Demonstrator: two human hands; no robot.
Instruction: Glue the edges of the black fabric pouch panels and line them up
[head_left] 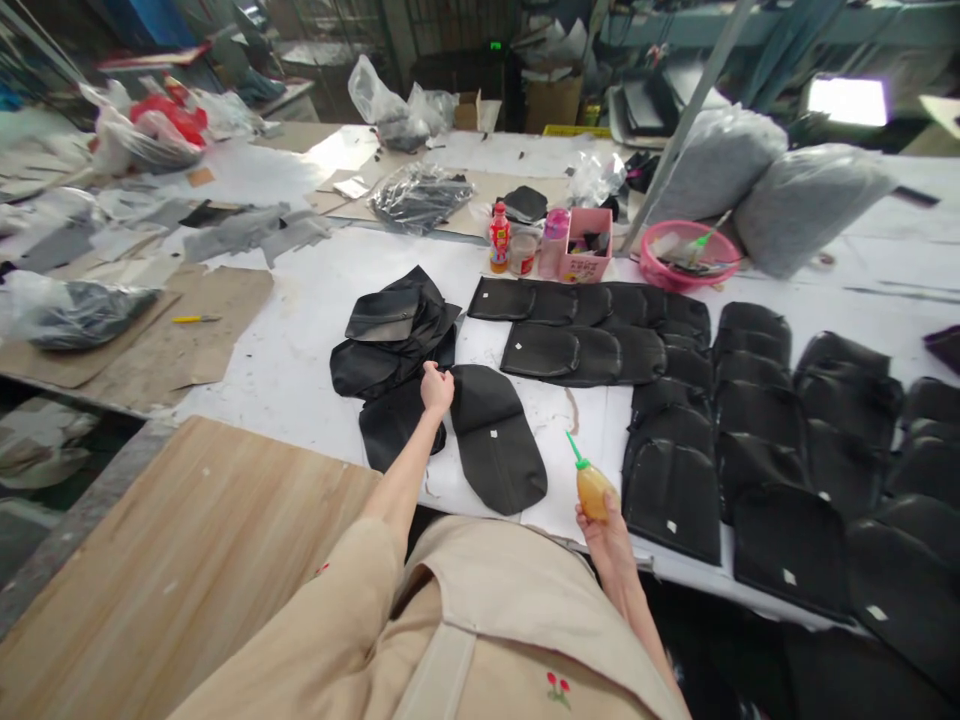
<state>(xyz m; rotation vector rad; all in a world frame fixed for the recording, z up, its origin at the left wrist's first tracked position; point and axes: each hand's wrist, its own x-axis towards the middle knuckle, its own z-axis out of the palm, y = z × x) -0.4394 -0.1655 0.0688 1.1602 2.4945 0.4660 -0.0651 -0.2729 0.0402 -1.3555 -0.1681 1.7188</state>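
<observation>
A squeeze bottle of amber liquid, likely glue [594, 492], with a green nozzle is held in my right hand [611, 535]. Its tip points up and left above the white table surface. My left hand [436, 388] is closed at the upper left edge of an oval black panel [499, 440], which lies flat and bears a small white tag. The fingertips are partly hidden there. Left of that hand sits a loose pile of black leather-like pieces [394, 335], some beneath my wrist.
Overlapping rows of black pieces [671, 470] cover the right side. Behind them stand a red-capped drink bottle [499, 240], a pink box [587, 245] and a pink basin [688, 255]. A wooden board [172, 570] lies front left; a yellow knife-like tool [196, 319] rests beyond it.
</observation>
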